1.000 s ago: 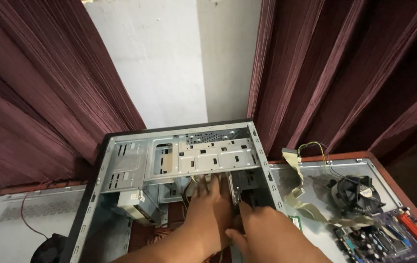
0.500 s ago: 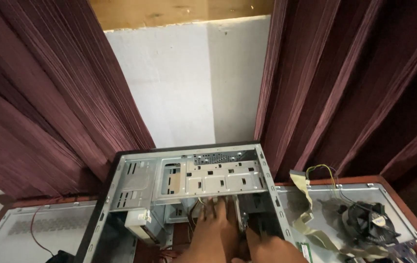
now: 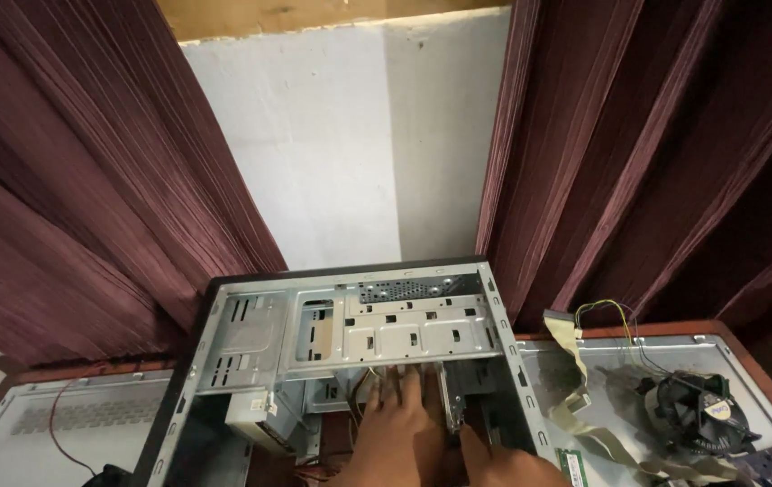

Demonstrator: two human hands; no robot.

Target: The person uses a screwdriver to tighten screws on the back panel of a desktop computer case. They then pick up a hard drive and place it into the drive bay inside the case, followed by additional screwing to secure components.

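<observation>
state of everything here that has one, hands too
case: open, side panel off, lying flat
left hand: inside case, fingers spread on metal
right hand: inside case, low, grip unclear
cooler fan: out, loose on panel
ribbon cable: unplugged, draped
curtains: parted

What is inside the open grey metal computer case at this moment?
Inside the open grey metal computer case: a perforated drive cage, coloured wires, and both hands, left hand and right hand, reaching in. The hands cover what lies beneath them.
</observation>
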